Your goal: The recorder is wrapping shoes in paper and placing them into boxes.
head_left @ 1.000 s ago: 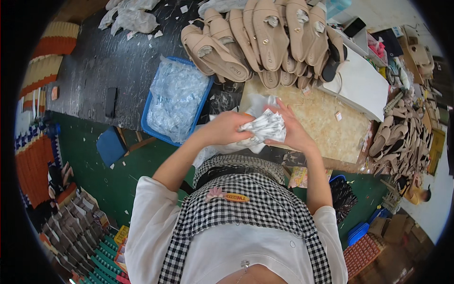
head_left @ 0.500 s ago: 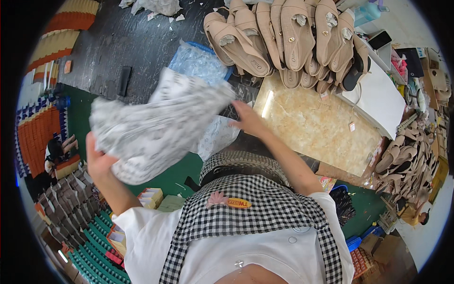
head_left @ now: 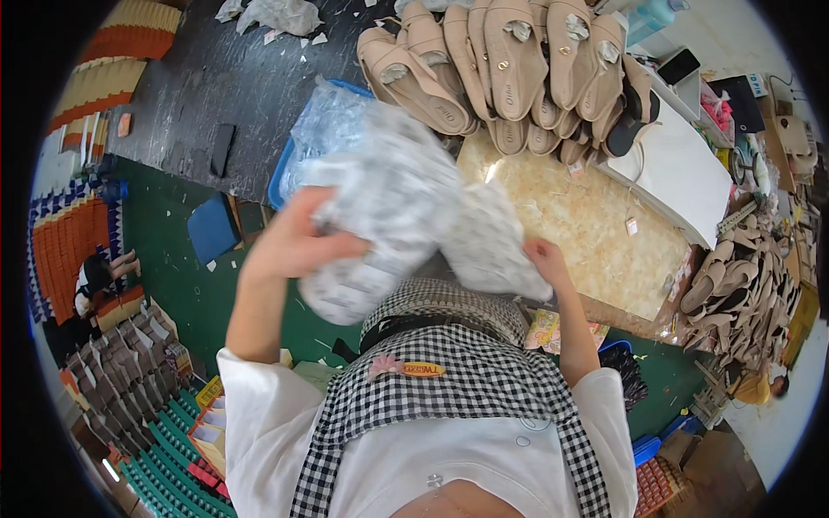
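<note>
A crumpled bundle of thin white printed wrapping paper hangs in front of me over the table edge, blurred by motion. My left hand is closed round its left side, with the thumb toward the middle. On the right, my right hand pinches the corner of a paper sheet that spreads out beside the bundle. Whether this sheet is still joined to the bundle I cannot tell. Behind the paper stands a blue tray filled with clear plastic bags, partly hidden.
Beige sandals stand in rows at the back of the table, beside a marbled board. A dark phone-like slab lies on the black tabletop. A blue stool is at the left; more sandals are heaped at right.
The paper bundle has swung right and up with my left hand. My right hand has moved right and down, drawing a sheet out sideways. The blue stool has come into view.
</note>
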Tool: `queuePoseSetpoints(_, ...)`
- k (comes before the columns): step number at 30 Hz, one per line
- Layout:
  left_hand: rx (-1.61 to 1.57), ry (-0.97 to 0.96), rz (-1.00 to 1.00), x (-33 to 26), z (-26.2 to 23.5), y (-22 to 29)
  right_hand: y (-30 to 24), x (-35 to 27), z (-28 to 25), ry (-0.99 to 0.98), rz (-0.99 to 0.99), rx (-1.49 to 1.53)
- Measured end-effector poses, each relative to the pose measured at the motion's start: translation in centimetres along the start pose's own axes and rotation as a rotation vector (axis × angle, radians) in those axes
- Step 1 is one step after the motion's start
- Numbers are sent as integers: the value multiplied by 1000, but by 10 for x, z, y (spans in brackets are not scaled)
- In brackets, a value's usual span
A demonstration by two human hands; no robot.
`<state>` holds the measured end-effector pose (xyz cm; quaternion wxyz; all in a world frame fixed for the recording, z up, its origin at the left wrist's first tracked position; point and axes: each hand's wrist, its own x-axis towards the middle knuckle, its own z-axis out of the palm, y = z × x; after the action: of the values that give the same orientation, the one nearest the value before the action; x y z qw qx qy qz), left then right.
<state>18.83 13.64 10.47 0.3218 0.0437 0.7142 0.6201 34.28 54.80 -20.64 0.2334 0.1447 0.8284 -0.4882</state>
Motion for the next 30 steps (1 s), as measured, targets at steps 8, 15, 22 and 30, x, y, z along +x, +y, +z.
queuePoseSetpoints(8, -336, -246, -121, 90, 100, -97, 123, -148, -127, 316, 239, -342)
queuePoseSetpoints(15, -13, 270, -315, 129, 28, -267, 102, -187, -167, 457, 342, -428)
queuePoseSetpoints(22, 903, 695, 87, 90, 91, -198, -37, -152, -185, 485, 146, 45)
queuePoseSetpoints(30, -692, -606, -611, 95, 234, -177, -187, -134, -94, 38, -176, 551)
